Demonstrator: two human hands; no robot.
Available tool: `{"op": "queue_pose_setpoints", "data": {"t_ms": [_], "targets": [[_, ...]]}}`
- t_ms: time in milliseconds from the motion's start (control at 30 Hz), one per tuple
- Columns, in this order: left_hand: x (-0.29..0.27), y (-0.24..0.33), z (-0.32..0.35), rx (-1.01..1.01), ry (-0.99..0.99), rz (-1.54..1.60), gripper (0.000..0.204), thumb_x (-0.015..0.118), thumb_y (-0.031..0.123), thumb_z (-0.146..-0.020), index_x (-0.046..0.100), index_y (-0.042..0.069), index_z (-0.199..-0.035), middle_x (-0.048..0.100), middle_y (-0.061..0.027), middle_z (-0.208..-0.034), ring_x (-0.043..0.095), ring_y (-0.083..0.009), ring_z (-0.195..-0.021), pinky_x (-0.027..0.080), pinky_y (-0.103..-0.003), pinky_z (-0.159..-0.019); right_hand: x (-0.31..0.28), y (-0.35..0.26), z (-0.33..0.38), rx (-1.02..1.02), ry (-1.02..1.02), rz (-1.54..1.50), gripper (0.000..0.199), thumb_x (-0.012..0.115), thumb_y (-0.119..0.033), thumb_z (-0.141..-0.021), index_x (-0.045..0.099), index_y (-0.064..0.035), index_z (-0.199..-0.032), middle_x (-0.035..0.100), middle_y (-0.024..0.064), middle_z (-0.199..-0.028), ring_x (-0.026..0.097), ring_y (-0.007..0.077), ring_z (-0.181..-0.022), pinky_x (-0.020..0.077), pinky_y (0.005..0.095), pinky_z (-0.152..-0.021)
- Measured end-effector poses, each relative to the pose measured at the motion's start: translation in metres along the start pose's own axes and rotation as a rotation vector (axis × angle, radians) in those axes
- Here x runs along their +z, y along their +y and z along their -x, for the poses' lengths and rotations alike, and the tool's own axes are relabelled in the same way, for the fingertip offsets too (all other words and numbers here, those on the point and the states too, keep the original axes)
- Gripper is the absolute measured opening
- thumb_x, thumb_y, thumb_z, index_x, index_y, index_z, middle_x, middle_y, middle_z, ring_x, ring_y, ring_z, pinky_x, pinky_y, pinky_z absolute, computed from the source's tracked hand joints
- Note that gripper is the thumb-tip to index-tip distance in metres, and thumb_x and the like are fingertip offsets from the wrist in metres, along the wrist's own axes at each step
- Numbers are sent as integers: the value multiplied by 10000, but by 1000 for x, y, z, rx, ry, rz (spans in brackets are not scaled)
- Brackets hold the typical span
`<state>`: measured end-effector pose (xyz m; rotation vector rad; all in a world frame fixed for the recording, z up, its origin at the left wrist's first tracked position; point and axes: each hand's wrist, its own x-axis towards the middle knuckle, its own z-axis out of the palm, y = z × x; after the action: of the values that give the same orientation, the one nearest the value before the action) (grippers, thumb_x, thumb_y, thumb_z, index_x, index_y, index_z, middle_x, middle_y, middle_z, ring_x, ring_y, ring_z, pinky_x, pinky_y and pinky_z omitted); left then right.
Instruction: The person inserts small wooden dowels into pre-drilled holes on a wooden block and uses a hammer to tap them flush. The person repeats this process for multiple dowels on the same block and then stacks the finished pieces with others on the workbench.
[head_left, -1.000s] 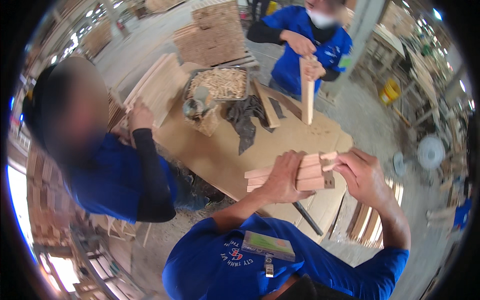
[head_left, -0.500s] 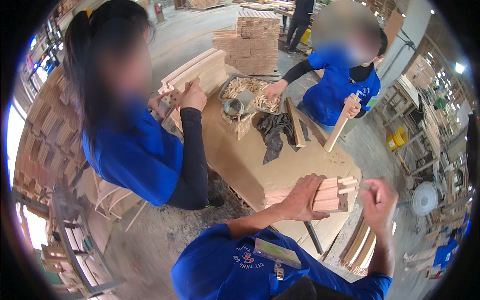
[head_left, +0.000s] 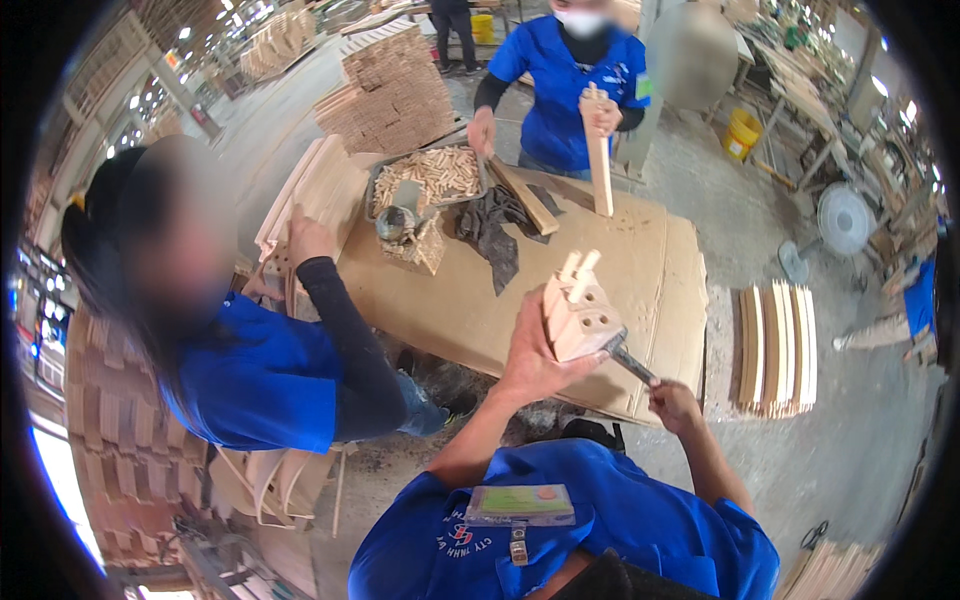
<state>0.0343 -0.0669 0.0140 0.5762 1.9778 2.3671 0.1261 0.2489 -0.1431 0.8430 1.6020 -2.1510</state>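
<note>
My left hand (head_left: 532, 352) is wrapped round a bundle of pale wooden pieces (head_left: 572, 330), held with their drilled end faces up over the near side of the table. A few wooden dowels (head_left: 581, 276) stick out of the holes at the far part of the bundle; other holes show bare. In my right hand (head_left: 676, 405) is the handle of a dark hammer (head_left: 634, 367). The hammer's head end lies close beside the bundle, partly hidden, and I cannot tell if it touches.
The cardboard-topped table (head_left: 440, 315) bears a tray (head_left: 481, 172) of dowels, a dark rag (head_left: 492, 232) and a wooden bar (head_left: 528, 200). One co-worker (head_left: 270, 370) handles wood at left; another (head_left: 565, 95) holds a piece upright opposite. Curved slats (head_left: 777, 345) and a fan (head_left: 845, 220) stand at right.
My right hand has moved from beside the dowels down to a hammer handle. The bundle is tipped more upright, and the view has shifted. Across the table, the co-worker's hand has left the dowel tray.
</note>
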Motion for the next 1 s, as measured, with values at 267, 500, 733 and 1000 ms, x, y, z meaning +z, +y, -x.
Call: {"op": "queue_pose_setpoints", "data": {"t_ms": [267, 500, 733, 1000], "targets": [[42, -3, -7, 9, 21, -275, 983, 949, 63, -725, 309, 2, -1469, 558, -152, -1334, 632, -224, -1224, 559, -386, -1030, 76, -180, 73, -659, -212, 394, 114, 668, -100, -1037, 673, 12, -1021, 693, 35, -844, 644, 100, -639, 527, 256, -558], [77, -19, -14, 39, 135, -384, 1001, 987, 211, -708, 343, -19, -1439, 591, -167, -1275, 644, -240, -1161, 556, -422, -978, 84, -265, 69, -1235, -527, 660, 122, 715, -18, -984, 696, 0, -1103, 678, 61, -913, 672, 131, -771, 542, 263, -671], [96, -14, -25, 68, 221, -537, 1012, 989, 212, -686, 355, -27, -1437, 594, -192, -1285, 652, -265, -1154, 548, -430, -989, 92, -292, 50, -1235, -636, 802, 161, 729, -55, -963, 692, -35, -1119, 704, 135, -923, 709, 293, -823, 542, 388, -724], [87, -20, -30, 108, 252, -713, 1032, 1000, 256, -667, 371, -24, -1436, 578, -204, -1265, 644, -308, -1141, 537, -459, -968, 103, -303, 41, -1261, -703, 879, 121, 723, -99, -966, 657, -39, -1049, 699, 145, -904, 704, 348, -834, 538, 436, -706]]}}
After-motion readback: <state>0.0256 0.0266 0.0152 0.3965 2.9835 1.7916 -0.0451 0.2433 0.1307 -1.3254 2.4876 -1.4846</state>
